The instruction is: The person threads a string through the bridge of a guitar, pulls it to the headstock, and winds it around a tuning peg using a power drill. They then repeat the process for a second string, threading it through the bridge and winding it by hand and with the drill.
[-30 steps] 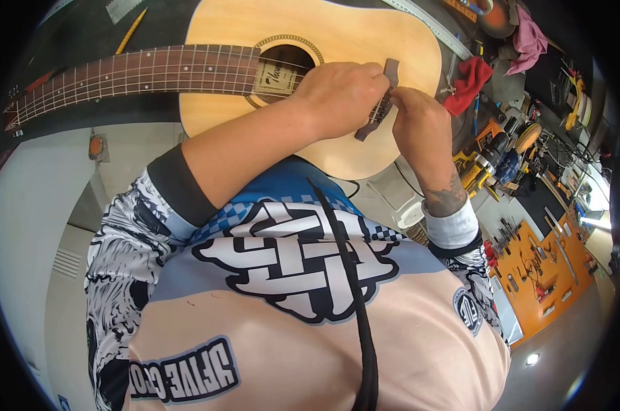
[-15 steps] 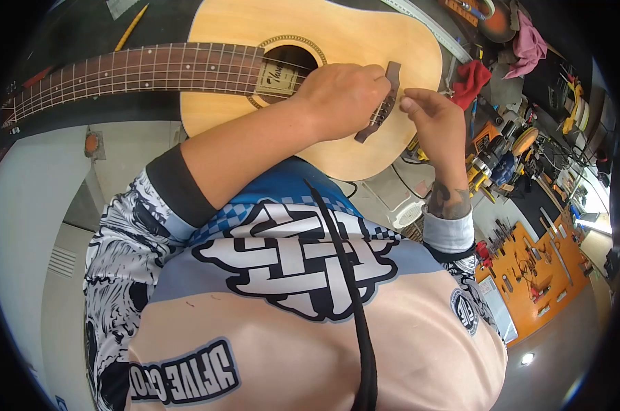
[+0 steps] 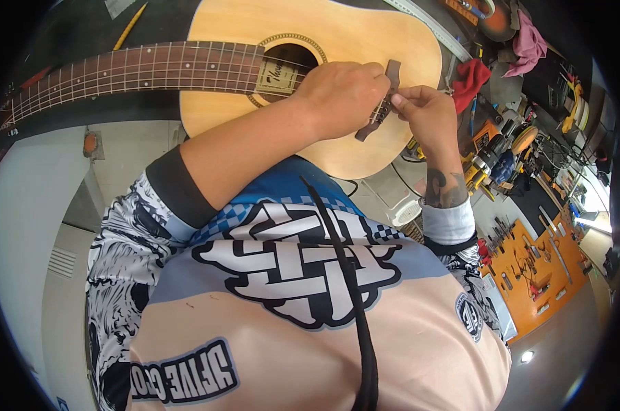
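An acoustic guitar with a pale wooden top lies face up, its neck stretching to the left and its strings running over the soundhole. My left hand is closed over the strings beside the dark bridge, its fingertips turned away from view. On the bridge's other side my right hand pinches with thumb and forefinger right at the row of bridge pins. What sits between the fingers of either hand is too small or hidden to name.
The guitar rests on a dark bench top with a yellow pencil and a metal ruler. Red cloth, pink cloth and power tools crowd the right. An orange tool board stands lower right.
My right hand has moved left from beside the bridge onto its pins, and its thumb and forefinger have come together. The left hand and the guitar have hardly moved.
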`<action>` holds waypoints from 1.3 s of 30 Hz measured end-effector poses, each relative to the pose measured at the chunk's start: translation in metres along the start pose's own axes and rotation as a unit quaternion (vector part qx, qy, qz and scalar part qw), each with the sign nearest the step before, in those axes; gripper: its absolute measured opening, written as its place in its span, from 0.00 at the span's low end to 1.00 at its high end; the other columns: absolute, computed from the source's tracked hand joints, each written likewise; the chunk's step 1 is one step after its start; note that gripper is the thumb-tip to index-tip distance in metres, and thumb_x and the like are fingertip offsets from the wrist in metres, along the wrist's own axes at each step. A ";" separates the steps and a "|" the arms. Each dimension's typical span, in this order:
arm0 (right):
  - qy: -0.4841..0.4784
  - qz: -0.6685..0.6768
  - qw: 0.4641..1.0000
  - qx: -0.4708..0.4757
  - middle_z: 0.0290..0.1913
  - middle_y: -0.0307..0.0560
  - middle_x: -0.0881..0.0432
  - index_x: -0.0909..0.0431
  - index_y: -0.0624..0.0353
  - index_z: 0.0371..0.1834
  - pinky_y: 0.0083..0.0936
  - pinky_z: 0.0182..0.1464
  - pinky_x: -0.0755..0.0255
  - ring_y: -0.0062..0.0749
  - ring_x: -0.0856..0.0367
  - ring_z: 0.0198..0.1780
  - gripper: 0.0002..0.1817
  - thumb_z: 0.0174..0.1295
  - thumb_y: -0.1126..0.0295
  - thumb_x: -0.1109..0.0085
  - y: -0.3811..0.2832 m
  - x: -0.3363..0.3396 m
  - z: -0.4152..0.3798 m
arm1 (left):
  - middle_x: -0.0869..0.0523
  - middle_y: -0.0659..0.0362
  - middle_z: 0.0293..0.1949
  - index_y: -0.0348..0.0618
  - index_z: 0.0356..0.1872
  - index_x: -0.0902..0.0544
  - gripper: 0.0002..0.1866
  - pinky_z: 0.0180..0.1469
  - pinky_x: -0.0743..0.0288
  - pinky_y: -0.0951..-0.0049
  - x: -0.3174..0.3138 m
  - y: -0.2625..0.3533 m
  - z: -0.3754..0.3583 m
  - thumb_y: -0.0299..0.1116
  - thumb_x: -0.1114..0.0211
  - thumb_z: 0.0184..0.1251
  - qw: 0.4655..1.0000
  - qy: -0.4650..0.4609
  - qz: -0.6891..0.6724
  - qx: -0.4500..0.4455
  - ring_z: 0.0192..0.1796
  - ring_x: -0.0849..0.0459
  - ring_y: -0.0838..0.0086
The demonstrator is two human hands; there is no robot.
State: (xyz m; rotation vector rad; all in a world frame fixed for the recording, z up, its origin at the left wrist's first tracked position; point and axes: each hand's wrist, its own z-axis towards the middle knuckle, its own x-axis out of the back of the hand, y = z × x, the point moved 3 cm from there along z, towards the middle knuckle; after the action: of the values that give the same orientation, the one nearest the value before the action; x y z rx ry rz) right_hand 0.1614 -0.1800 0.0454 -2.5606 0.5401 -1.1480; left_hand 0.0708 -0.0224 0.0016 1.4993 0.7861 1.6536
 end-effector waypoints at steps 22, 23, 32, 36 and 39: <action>-0.024 -0.070 0.995 0.062 0.28 0.47 0.11 0.11 0.67 0.35 0.24 0.32 0.22 0.25 0.13 0.29 0.12 0.59 0.67 0.23 0.004 0.005 0.016 | 0.15 0.53 0.39 0.43 0.36 0.16 0.06 0.42 0.17 0.55 -0.007 -0.003 0.006 0.27 0.38 0.60 0.998 -0.029 0.058 0.004 0.43 0.12 0.54; -0.021 -0.087 0.991 0.103 0.27 0.44 0.12 0.12 0.68 0.33 0.24 0.30 0.23 0.24 0.14 0.28 0.12 0.61 0.68 0.24 0.013 0.008 0.024 | 0.14 0.51 0.39 0.41 0.37 0.15 0.07 0.45 0.16 0.55 -0.009 -0.003 0.008 0.28 0.39 0.61 0.997 -0.043 0.066 0.021 0.44 0.11 0.53; 0.094 -0.011 0.962 0.257 0.41 0.49 0.10 0.14 0.69 0.50 0.24 0.47 0.22 0.27 0.14 0.42 0.16 0.69 0.65 0.30 -0.012 0.010 -0.008 | 0.11 0.48 0.39 0.36 0.42 0.14 0.11 0.41 0.15 0.57 0.017 0.020 0.004 0.30 0.37 0.63 0.985 -0.070 0.158 -0.018 0.41 0.09 0.54; 0.079 -0.030 0.942 0.324 0.48 0.51 0.10 0.15 0.66 0.54 0.30 0.57 0.23 0.34 0.12 0.51 0.17 0.70 0.64 0.33 -0.070 0.000 -0.023 | 0.10 0.49 0.39 0.38 0.44 0.14 0.11 0.39 0.16 0.58 0.027 0.021 -0.003 0.29 0.37 0.63 0.980 -0.076 0.176 -0.057 0.40 0.08 0.55; 0.022 -0.092 0.905 0.414 0.50 0.52 0.10 0.15 0.64 0.56 0.33 0.59 0.23 0.39 0.12 0.54 0.17 0.70 0.63 0.34 -0.154 -0.045 -0.049 | 0.11 0.47 0.48 0.38 0.55 0.17 0.17 0.51 0.17 0.57 0.036 0.016 -0.005 0.29 0.38 0.65 0.980 -0.144 0.128 -0.057 0.51 0.10 0.55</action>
State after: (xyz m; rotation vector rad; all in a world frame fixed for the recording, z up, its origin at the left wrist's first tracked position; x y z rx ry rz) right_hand 0.1300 -0.0281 0.1089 -1.8578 -0.1819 -1.1599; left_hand 0.0629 0.0003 0.0333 1.7628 0.3475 1.5811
